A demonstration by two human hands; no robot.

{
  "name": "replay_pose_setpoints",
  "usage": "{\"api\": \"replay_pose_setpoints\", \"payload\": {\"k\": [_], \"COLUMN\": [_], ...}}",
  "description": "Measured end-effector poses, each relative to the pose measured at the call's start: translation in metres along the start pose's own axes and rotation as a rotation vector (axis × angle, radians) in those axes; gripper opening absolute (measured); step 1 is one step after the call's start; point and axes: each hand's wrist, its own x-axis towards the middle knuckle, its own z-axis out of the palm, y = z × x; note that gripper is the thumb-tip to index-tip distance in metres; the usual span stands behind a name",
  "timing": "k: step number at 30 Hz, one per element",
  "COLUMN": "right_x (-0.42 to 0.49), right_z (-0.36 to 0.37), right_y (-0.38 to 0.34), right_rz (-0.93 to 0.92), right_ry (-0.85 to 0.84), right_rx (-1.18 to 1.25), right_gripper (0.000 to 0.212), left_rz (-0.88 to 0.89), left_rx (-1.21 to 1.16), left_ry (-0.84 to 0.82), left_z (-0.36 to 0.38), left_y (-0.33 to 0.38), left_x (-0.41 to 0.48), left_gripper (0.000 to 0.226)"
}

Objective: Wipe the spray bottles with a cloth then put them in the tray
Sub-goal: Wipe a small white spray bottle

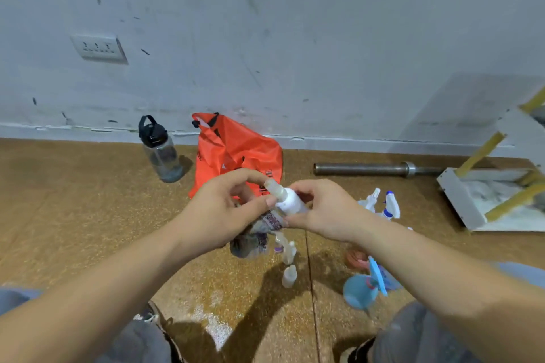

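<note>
White plastic, the small spray bottle [290, 200] is held above the middle of the floor [88, 215]. The right hand [321, 209] pinches its body, and the left hand [224, 209] grips the patterned cloth [265, 224] against its base. Wiping seems under way. Next it must be carried past the other spray bottles [392, 205] to the white tray [455, 200] at the floor's right edge.

Print on orange bag [236, 150] illegible
</note>
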Motion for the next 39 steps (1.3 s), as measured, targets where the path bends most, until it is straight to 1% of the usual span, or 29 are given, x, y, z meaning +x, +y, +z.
{"api": "replay_pose_setpoints", "payload": {"k": [2, 3, 5, 6, 7, 8, 9, 10, 11, 12, 14, 15, 17, 18, 19, 20, 23, 24, 27, 28, 29, 30, 31, 32, 33, 35, 36, 37, 39], "right_x": [-0.001, -0.002, -0.003, -0.004, -0.005, -0.005, -0.004, -0.003, -0.001, 0.002, 0.008, 0.011, 0.014, 0.016, 0.017, 0.019, 0.026, 0.027, 0.026, 0.025, 0.024, 0.023, 0.023, 0.022, 0.021, 0.020, 0.019, 0.019, 0.019], "right_z": [-0.016, -0.021, -0.027, -0.026, -0.024, -0.021, -0.018, -0.015, -0.011, -0.008, -0.003, -0.002, -0.001, -0.003, -0.005, -0.008, -0.014, -0.013, -0.009, -0.010, -0.012, -0.014, -0.017, -0.019, -0.021, -0.021, -0.021, -0.021, -0.020], "right_y": [-0.006, -0.007, -0.005, -0.003, -0.001, 0.001, 0.003, 0.004, 0.002, 0.000, -0.003, -0.006, -0.007, -0.007, -0.007, -0.006, 0.000, 0.002, 0.009, 0.010, 0.011, 0.012, 0.012, 0.012, 0.012, 0.011, 0.011, 0.012, 0.010], "right_rz": [0.012, 0.018, 0.025, 0.027, 0.024, 0.023, 0.020, 0.005, -0.013, -0.029, -0.050, -0.059, -0.083, -0.089, -0.089, -0.084, -0.052, -0.061, -0.058, -0.062, -0.074, -0.083, -0.083, -0.082, -0.084, -0.079, -0.070, -0.061, -0.039], "right_ry": [0.016, 0.028, 0.035, 0.026, 0.010, -0.011, -0.034, -0.054, -0.073, -0.082, -0.079, -0.082, -0.099, -0.099, -0.097, -0.099, -0.120, -0.124, -0.140, -0.150, -0.165, -0.173, -0.183, -0.194, -0.202, -0.190, -0.182, -0.174, -0.160], "right_rx": [-0.053, -0.069, -0.084, -0.090, -0.093, -0.094, -0.089, -0.079, -0.072, -0.064, -0.039, -0.005, 0.071, 0.073, 0.073, 0.081, 0.025, -0.019, -0.088, -0.089, -0.067, -0.025, 0.030, 0.077, 0.109, 0.127, 0.124, 0.119, 0.125], "right_gripper": [0.024, 0.024, 0.024, 0.024, 0.025, 0.026, 0.024, 0.021, 0.020, 0.022, 0.025, 0.024, 0.021, 0.021, 0.023, 0.025, 0.021, 0.022, 0.037, 0.037, 0.029, 0.017, 0.012, 0.017, 0.018, 0.011, 0.008, 0.009, 0.011], "left_rz": [-0.120, -0.221, -0.490, -0.602, -0.661, -0.657, -0.604, -0.513, -0.399, -0.274, -0.060, 0.028, 0.163, 0.188, 0.173, 0.115, -0.146, -0.204, -0.366, -0.409, -0.439, -0.460, -0.487, -0.513, -0.542, -0.557, -0.528, -0.476, -0.288], "left_rx": [-0.057, -0.107, -0.351, -0.509, -0.629, -0.704, -0.706, -0.645, -0.539, -0.421, -0.219, -0.091, 0.142, 0.210, 0.233, 0.190, -0.178, -0.241, -0.433, -0.497, -0.561, -0.617, -0.664, -0.709, -0.747, -0.762, -0.733, -0.679, -0.505], "left_ry": [0.064, 0.128, 0.284, 0.338, 0.376, 0.412, 0.439, 0.443, 0.420, 0.356, 0.167, 0.118, 0.175, 0.212, 0.245, 0.267, 0.244, 0.251, 0.378, 0.399, 0.390, 0.359, 0.326, 0.312, 0.336, 0.458, 0.502, 0.515, 0.467], "left_z": [-0.007, -0.009, -0.011, -0.012, -0.012, -0.013, -0.013, -0.012, -0.009, -0.004, 0.011, 0.018, 0.022, 0.022, 0.021, 0.022, 0.028, 0.030, 0.032, 0.031, 0.030, 0.029, 0.027, 0.025, 0.022, 0.012, 0.008, 0.005, 0.006], "left_y": [-0.006, -0.012, -0.021, -0.020, -0.016, -0.012, -0.007, -0.002, 0.005, 0.011, 0.016, 0.012, 0.000, -0.006, -0.009, -0.010, -0.003, -0.002, -0.002, -0.003, -0.004, -0.005, -0.003, -0.003, -0.004, -0.005, -0.005, -0.002, 0.001], "left_x": [-0.001, 0.000, 0.005, 0.009, 0.013, 0.019, 0.022, 0.025, 0.027, 0.026, 0.023, 0.023, 0.033, 0.039, 0.044, 0.049, 0.056, 0.057, 0.061, 0.061, 0.060, 0.060, 0.059, 0.059, 0.060, 0.063, 0.063, 0.062, 0.058], "left_gripper": [0.016, 0.023, 0.035, 0.036, 0.033, 0.030, 0.028, 0.028, 0.027, 0.025, 0.026, 0.028, 0.032, 0.034, 0.034, 0.031, 0.030, 0.032, 0.036, 0.038, 0.036, 0.032, 0.029, 0.028, 0.029, 0.028, 0.028, 0.029, 0.027]}}
